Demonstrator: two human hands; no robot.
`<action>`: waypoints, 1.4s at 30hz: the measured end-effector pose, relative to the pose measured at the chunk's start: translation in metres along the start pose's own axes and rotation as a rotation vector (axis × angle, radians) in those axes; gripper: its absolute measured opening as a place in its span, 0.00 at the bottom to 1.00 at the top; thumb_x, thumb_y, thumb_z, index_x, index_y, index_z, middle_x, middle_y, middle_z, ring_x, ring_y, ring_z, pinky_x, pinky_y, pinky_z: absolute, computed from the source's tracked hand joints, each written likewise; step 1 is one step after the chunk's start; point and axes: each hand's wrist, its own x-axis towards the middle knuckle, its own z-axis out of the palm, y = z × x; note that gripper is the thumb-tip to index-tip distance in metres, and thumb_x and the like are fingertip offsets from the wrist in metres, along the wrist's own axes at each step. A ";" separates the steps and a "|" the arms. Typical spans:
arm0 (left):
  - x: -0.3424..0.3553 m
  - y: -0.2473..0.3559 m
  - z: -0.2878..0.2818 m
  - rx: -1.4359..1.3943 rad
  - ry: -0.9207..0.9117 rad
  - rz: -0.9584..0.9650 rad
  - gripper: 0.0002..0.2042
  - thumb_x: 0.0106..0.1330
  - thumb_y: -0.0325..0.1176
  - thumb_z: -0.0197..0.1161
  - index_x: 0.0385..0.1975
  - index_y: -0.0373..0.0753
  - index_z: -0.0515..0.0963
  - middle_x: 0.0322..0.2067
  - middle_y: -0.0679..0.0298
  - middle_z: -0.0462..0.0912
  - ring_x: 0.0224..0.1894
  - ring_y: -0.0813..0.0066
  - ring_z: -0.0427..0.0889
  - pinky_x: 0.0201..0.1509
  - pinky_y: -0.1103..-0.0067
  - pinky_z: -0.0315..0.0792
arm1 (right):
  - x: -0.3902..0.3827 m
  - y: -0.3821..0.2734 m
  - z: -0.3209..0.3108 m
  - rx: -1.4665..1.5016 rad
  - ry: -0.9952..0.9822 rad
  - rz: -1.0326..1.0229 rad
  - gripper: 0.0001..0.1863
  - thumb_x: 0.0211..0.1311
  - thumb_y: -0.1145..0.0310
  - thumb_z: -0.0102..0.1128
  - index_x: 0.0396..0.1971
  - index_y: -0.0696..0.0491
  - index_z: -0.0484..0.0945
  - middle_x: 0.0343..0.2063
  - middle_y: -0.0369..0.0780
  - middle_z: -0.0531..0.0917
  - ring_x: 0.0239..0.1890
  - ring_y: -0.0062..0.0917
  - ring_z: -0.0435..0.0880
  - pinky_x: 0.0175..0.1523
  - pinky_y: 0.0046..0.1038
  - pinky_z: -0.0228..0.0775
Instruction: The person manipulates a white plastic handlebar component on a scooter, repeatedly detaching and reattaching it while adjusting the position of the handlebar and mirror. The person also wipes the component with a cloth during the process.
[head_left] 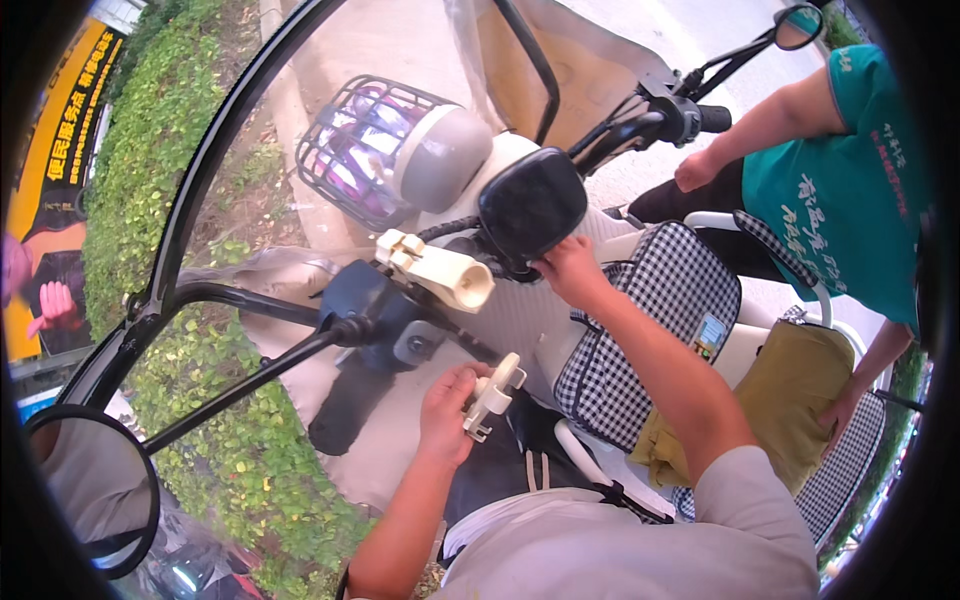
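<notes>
My left hand (pixel 450 410) grips a small cream plastic bracket with clips (pixel 490 398), low in the centre. Up and to the right, my right hand (pixel 572 272) reaches under the lower edge of a black rounded dashboard panel (pixel 532 200), beside black cables (pixel 460 238); its fingertips are partly hidden, so what they grip is unclear. A larger cream plastic housing with a round opening (pixel 450 275) sits on the handlebar, left of that hand. Below it is a dark blue-grey handlebar control housing (pixel 385 335) with a black grip.
Checked seats (pixel 660 330), an olive bundle (pixel 790 410) and a co-worker (pixel 830 190) in teal, one hand on the bundle, are at right. A caged lamp-like unit (pixel 355 145) is above. Mirrors (pixel 90 490), the canopy frame (pixel 215 130) and a hedge (pixel 135 240) border the vehicle.
</notes>
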 end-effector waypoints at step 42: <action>-0.021 0.068 0.079 0.073 -0.333 0.134 0.29 0.68 0.37 0.58 0.65 0.29 0.59 0.53 0.40 0.74 0.51 0.53 0.81 0.47 0.65 0.81 | -0.022 -0.114 -0.111 1.342 0.082 -0.078 0.16 0.58 0.82 0.63 0.47 0.61 0.76 0.40 0.38 0.83 0.45 0.20 0.82 0.53 0.23 0.75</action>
